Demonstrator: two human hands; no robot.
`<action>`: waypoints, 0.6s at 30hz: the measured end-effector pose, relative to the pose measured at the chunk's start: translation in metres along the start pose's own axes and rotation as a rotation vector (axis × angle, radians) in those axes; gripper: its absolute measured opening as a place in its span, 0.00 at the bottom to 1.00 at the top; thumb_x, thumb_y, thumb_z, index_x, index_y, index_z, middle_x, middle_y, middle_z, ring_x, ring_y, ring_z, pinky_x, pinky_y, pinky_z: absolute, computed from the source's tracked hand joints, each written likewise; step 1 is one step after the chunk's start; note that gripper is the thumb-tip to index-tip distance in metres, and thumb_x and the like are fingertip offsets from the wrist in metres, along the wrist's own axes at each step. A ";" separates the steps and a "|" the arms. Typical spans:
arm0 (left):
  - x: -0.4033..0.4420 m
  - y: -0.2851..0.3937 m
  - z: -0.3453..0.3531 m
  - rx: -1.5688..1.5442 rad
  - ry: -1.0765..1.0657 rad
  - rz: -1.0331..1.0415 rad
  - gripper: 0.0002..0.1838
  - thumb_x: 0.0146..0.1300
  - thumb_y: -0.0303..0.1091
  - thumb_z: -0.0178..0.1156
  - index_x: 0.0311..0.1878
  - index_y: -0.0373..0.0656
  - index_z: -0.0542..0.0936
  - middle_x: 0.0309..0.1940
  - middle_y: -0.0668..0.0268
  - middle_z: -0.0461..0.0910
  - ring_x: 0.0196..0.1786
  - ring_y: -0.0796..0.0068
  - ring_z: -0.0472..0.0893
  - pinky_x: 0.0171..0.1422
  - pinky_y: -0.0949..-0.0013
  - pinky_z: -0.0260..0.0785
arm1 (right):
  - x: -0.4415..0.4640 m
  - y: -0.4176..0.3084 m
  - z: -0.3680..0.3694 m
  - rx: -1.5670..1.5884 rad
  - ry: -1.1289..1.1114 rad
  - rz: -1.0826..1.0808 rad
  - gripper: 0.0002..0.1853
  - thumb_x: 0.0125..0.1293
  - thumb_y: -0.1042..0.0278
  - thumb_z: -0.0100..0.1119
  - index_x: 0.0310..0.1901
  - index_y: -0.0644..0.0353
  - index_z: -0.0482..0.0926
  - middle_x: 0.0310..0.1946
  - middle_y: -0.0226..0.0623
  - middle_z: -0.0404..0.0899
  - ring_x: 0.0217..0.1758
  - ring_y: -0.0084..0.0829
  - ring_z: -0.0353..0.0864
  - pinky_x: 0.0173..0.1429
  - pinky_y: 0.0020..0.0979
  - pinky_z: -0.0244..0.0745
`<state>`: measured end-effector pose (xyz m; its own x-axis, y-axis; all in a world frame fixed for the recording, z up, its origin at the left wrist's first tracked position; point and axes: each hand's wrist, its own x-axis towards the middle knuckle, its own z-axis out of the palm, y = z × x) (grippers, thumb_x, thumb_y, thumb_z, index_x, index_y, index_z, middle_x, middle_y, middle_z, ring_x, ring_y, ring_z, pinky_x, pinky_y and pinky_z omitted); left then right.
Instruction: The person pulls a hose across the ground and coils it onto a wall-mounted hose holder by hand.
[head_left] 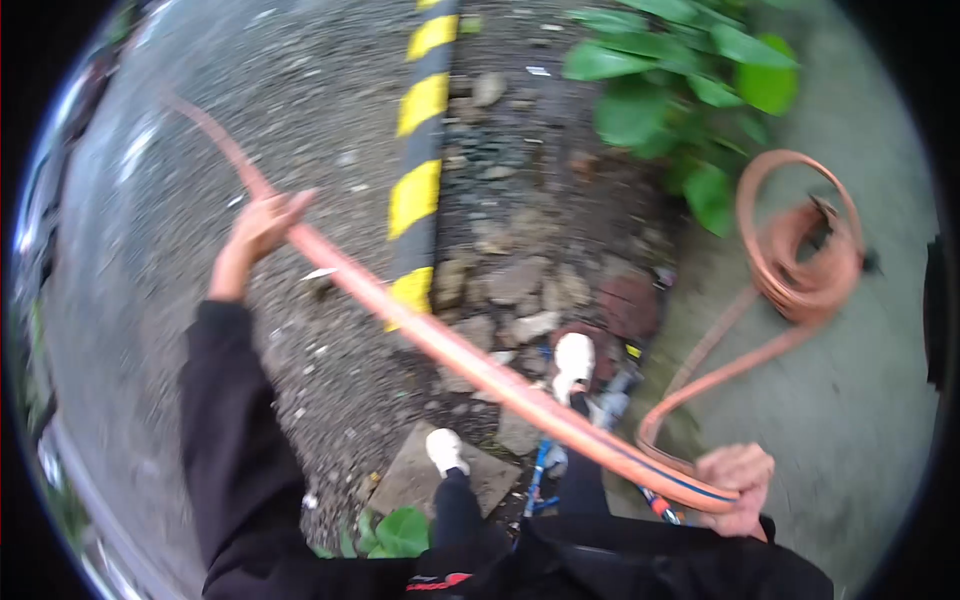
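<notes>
An orange hose (450, 345) with a dark stripe runs across my body from upper left to lower right. My left hand (262, 228), arm stretched out, is closed around it at the left, and beyond the hand the hose trails off, blurred, over the gravel. Near my right hip, my right hand (738, 487) grips the same hose where it bends back. From there it leads to a loose coil (800, 255) on the concrete at the right. The hose's far left end is too blurred to make out.
A yellow-and-black striped curb (420, 150) divides the gravel ground (330, 400) from a strip of rocks (520, 285). A leafy plant (640, 110) hangs at the top right. My feet in white shoes (447, 452) stand on a stone slab (405, 480) and among the rocks.
</notes>
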<state>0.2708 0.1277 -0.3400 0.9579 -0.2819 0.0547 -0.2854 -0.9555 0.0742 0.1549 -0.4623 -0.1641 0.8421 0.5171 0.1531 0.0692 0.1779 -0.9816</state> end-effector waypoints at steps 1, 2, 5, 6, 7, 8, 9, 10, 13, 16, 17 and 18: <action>-0.003 0.002 -0.004 0.075 0.007 0.033 0.20 0.62 0.44 0.43 0.56 0.52 0.67 0.25 0.55 0.74 0.28 0.56 0.74 0.33 0.59 0.65 | -0.005 -0.006 -0.005 0.033 0.016 -0.020 0.08 0.34 0.81 0.60 0.20 0.66 0.72 0.09 0.36 0.68 0.08 0.29 0.66 0.14 0.28 0.59; -0.009 0.010 0.007 0.064 0.157 -0.006 0.16 0.62 0.47 0.42 0.41 0.46 0.71 0.19 0.56 0.72 0.24 0.57 0.73 0.30 0.58 0.62 | -0.002 -0.009 -0.011 0.133 0.020 -0.052 0.08 0.37 0.79 0.60 0.21 0.64 0.71 0.09 0.33 0.66 0.07 0.28 0.63 0.13 0.27 0.55; -0.035 0.076 0.012 -0.662 0.300 -0.826 0.32 0.62 0.58 0.39 0.12 0.40 0.65 0.09 0.67 0.58 0.15 0.73 0.61 0.20 0.64 0.51 | 0.006 0.006 -0.056 -0.273 0.405 0.079 0.07 0.44 0.70 0.57 0.22 0.59 0.68 0.14 0.27 0.66 0.17 0.21 0.64 0.25 0.23 0.59; -0.054 0.097 0.020 -0.801 0.459 -0.895 0.32 0.62 0.58 0.38 0.12 0.41 0.63 0.10 0.70 0.55 0.16 0.79 0.57 0.20 0.67 0.48 | 0.011 0.013 -0.075 -0.335 0.511 0.150 0.07 0.46 0.68 0.55 0.23 0.58 0.69 0.16 0.24 0.66 0.20 0.18 0.65 0.28 0.21 0.61; -0.078 0.119 0.018 -0.735 0.453 -0.913 0.32 0.62 0.60 0.37 0.11 0.44 0.62 0.10 0.73 0.56 0.15 0.81 0.55 0.18 0.69 0.44 | 0.041 0.005 -0.107 -0.055 0.240 0.255 0.05 0.47 0.71 0.54 0.26 0.59 0.70 0.18 0.28 0.67 0.20 0.19 0.65 0.23 0.21 0.61; -0.086 0.159 -0.010 -0.896 0.439 -1.060 0.33 0.60 0.64 0.34 0.10 0.48 0.61 0.10 0.75 0.56 0.14 0.82 0.53 0.18 0.72 0.41 | 0.077 -0.007 -0.123 -0.253 0.171 0.408 0.06 0.48 0.68 0.55 0.25 0.61 0.71 0.20 0.24 0.67 0.24 0.16 0.67 0.29 0.19 0.62; -0.084 0.197 -0.033 -0.984 0.459 -1.155 0.33 0.60 0.65 0.33 0.10 0.49 0.60 0.10 0.76 0.56 0.14 0.83 0.53 0.18 0.73 0.40 | 0.109 -0.006 -0.148 -0.558 0.023 0.384 0.08 0.49 0.67 0.56 0.24 0.62 0.71 0.20 0.24 0.67 0.24 0.17 0.68 0.29 0.21 0.63; -0.081 0.232 -0.054 -1.067 0.478 -1.252 0.33 0.59 0.67 0.32 0.11 0.50 0.60 0.10 0.78 0.56 0.14 0.83 0.52 0.18 0.74 0.39 | 0.137 0.001 -0.175 -0.752 -0.069 0.338 0.09 0.48 0.65 0.60 0.25 0.62 0.73 0.19 0.27 0.69 0.24 0.22 0.70 0.30 0.26 0.66; -0.054 0.317 -0.098 -1.203 0.393 -1.160 0.34 0.57 0.68 0.31 0.12 0.50 0.64 0.10 0.79 0.57 0.13 0.84 0.53 0.17 0.76 0.41 | 0.212 0.014 -0.255 -1.181 -0.212 0.223 0.09 0.45 0.68 0.62 0.28 0.59 0.75 0.26 0.34 0.75 0.30 0.28 0.75 0.36 0.29 0.69; 0.020 0.403 -0.137 -1.351 0.274 -1.072 0.30 0.60 0.57 0.44 0.16 0.40 0.71 0.09 0.76 0.59 0.14 0.83 0.57 0.19 0.73 0.49 | 0.279 0.004 -0.333 -1.245 0.076 0.315 0.08 0.47 0.70 0.60 0.31 0.56 0.77 0.32 0.32 0.78 0.36 0.28 0.77 0.40 0.29 0.70; 0.049 0.426 -0.147 -1.212 0.110 -0.925 0.27 0.58 0.54 0.48 0.18 0.38 0.73 0.09 0.74 0.61 0.15 0.83 0.60 0.19 0.72 0.51 | 0.293 -0.008 -0.358 -1.329 0.179 0.273 0.08 0.49 0.69 0.57 0.33 0.53 0.76 0.33 0.33 0.78 0.36 0.31 0.77 0.41 0.31 0.71; 0.079 0.448 -0.155 -1.072 -0.056 -0.777 0.25 0.57 0.51 0.52 0.20 0.35 0.75 0.08 0.72 0.62 0.16 0.83 0.62 0.20 0.71 0.53 | 0.303 -0.025 -0.384 -1.413 0.287 0.238 0.08 0.51 0.69 0.55 0.35 0.51 0.76 0.33 0.33 0.78 0.37 0.33 0.77 0.41 0.33 0.71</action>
<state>0.2143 -0.3089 -0.1484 0.8750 0.2759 -0.3977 0.4753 -0.3348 0.8136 0.6142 -0.6317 -0.1372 0.9722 0.2052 0.1129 0.2301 -0.9266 -0.2975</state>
